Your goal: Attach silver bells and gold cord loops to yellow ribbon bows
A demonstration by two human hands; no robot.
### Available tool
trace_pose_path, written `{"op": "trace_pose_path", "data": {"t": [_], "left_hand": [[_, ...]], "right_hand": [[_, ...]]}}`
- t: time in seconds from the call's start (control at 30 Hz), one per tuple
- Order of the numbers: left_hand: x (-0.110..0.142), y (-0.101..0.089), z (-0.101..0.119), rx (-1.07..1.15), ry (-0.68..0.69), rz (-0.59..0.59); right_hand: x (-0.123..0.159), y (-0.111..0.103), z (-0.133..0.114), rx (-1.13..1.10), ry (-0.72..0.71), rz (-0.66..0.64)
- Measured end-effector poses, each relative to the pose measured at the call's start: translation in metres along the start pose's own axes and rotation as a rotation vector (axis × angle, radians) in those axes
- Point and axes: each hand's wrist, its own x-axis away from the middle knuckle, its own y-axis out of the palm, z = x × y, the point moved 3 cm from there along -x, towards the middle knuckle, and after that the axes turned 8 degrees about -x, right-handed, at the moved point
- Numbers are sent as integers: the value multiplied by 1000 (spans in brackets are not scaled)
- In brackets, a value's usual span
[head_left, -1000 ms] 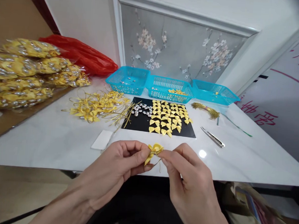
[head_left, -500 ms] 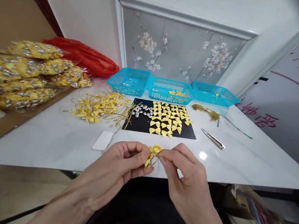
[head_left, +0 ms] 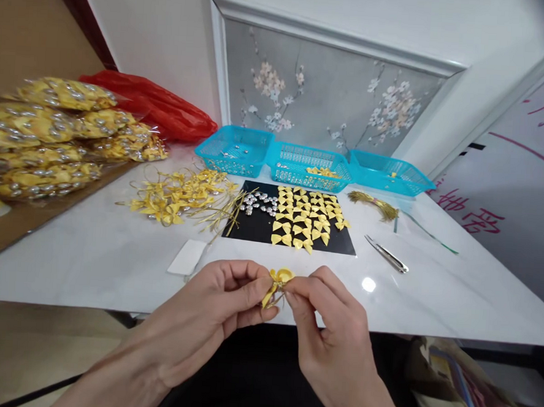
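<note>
Over the near edge of the white table [head_left: 89,254], my left hand [head_left: 210,316] and my right hand [head_left: 333,330] pinch one small yellow ribbon bow [head_left: 277,282] between their fingertips. A thin gold wire loops around the bow's middle, and my right fingers grip that wire. Beyond the hands lies a black mat [head_left: 256,227] carrying several loose yellow bows [head_left: 306,215] and a cluster of silver beads [head_left: 258,201].
A heap of finished bows with gold wires [head_left: 180,195] lies left of the mat. Three blue baskets [head_left: 309,164] line the wall. Packed bags of bows [head_left: 50,134] and a red bag [head_left: 158,107] sit far left. Metal tweezers [head_left: 386,255], gold wire bundle [head_left: 376,204], white card [head_left: 186,257].
My hands have drawn slightly closer together and lower with the bow; my right fingers have worked the gold wire tighter against its middle. The view shifted a little.
</note>
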Motion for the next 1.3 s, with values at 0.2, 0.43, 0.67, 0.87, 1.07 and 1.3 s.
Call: {"op": "trace_pose_path", "data": {"t": [0.2,0.43,0.67,0.87,1.07,1.3], "left_hand": [[0,3,1,-14,9,21],[-2,5,-1,-20,6,38],[-2,6,0,-192,96,163],[0,3,2,-574,296,366],[4,9,3,-796,416,398],[-3,-2,-6,-804,511,457]], "right_hand": [[3,1,0,-10,-13,-9],[-1,1,0,35,-25,21],[2,0,-1,70,80,97],[-1,-5,-20,321,-189,97],[-3,9,-18,346,-255,35],[-1,-3,-34,60,-324,179]]}}
